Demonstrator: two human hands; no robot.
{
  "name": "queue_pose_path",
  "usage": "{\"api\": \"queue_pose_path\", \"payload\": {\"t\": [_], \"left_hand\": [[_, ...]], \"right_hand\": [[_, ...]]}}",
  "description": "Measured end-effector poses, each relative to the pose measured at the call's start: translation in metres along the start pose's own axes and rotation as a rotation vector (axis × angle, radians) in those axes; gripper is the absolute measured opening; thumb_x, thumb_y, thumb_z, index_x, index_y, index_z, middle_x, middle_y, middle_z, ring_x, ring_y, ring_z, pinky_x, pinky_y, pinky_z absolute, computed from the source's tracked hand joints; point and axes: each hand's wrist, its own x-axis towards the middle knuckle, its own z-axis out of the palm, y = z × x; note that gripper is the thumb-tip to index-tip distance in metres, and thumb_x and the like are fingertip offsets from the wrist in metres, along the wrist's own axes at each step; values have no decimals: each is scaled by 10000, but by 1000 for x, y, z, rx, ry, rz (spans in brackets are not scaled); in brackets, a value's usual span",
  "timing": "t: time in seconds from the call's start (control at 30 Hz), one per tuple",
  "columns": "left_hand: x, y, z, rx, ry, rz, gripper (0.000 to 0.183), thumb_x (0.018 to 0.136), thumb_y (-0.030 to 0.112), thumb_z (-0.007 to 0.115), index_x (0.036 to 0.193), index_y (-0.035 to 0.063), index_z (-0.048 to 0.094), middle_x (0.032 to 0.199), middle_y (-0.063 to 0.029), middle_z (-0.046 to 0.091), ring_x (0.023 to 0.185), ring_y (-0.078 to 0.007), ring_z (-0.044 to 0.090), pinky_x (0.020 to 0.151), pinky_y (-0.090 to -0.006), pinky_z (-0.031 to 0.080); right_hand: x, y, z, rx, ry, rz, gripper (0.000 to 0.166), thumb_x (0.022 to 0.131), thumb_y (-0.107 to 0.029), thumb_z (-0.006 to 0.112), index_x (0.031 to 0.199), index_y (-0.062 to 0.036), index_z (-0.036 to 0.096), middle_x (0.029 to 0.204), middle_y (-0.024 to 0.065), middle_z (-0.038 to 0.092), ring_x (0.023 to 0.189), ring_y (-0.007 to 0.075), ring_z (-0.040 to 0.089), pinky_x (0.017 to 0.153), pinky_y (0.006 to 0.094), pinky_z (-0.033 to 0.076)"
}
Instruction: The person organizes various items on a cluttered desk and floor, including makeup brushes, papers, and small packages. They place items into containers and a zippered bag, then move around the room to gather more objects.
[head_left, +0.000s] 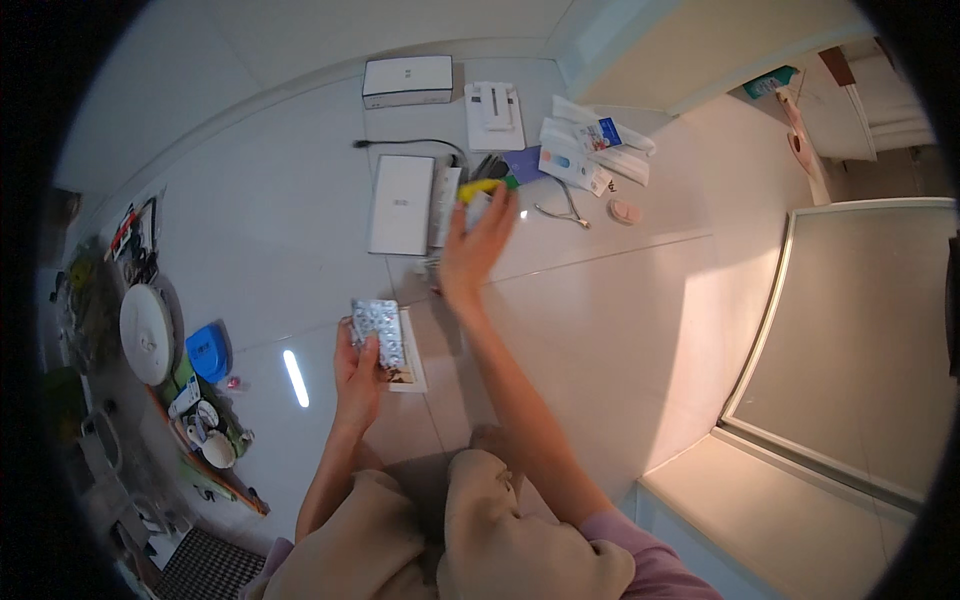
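Note:
My left hand (357, 386) grips a silver blister pack of tablets (379, 330), with the thumb across its face. Behind the pack shows a pale printed card (414, 360); whether that hand holds it too is unclear. Over a cluster of small things on the tiled floor reaches my right hand (474, 255). Its fingertips are at a yellow object (480, 189) and a green piece (512, 182), partly hidden by the fingers. Close by lie a white box (402, 206), a purple card (525, 164), metal nippers (571, 214) and white packets (574, 166).
Farther off are another white box (407, 81), a white tray-like insert (495, 120) and a black cable (409, 142). A pink item (624, 211) lies right. On the left are a blue case (207, 352) and a round white object (145, 335). A framed panel (847, 337) stands right.

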Motion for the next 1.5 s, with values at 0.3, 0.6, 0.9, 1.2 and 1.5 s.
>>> {"api": "queue_pose_path", "payload": {"t": [0.3,0.6,0.9,1.2,1.5], "left_hand": [[-6,9,-27,88,120,34,314,938,136,450,1222,42,352,1037,-34,522,925,-83,526,800,-255,455],[-8,12,-43,98,187,51,391,941,122,439,1298,32,307,1072,-42,527,929,-99,534,808,-268,455],[-6,3,-28,32,143,30,266,936,100,444,1189,44,384,1021,-26,536,891,-86,544,765,-252,470],[-8,-9,-39,42,146,-17,258,933,114,455,1178,47,405,1029,-26,535,909,-91,539,805,-260,458],[1,-7,-39,35,148,56,244,933,117,457,1163,46,417,1038,-21,539,927,-90,535,822,-263,444]], "right_hand": [[-15,-78,81,414,-212,72,705,867,-292,538,1372,43,177,1418,301,100,1319,428,143,1068,442,170],[151,101,-118,-382,129,-288,463,896,-216,473,1297,-7,376,1323,243,359,1247,393,303,1035,440,237],[195,201,-105,-195,-223,-179,410,944,-252,341,1245,0,458,1253,219,464,1185,382,394,992,429,295],[111,64,11,-50,-93,-304,407,890,-231,490,1194,39,483,1294,253,406,1208,389,375,1021,420,276],[211,123,-59,-265,13,-467,410,743,-48,572,1148,-22,518,1103,178,556,1072,336,491,960,402,359]]}}
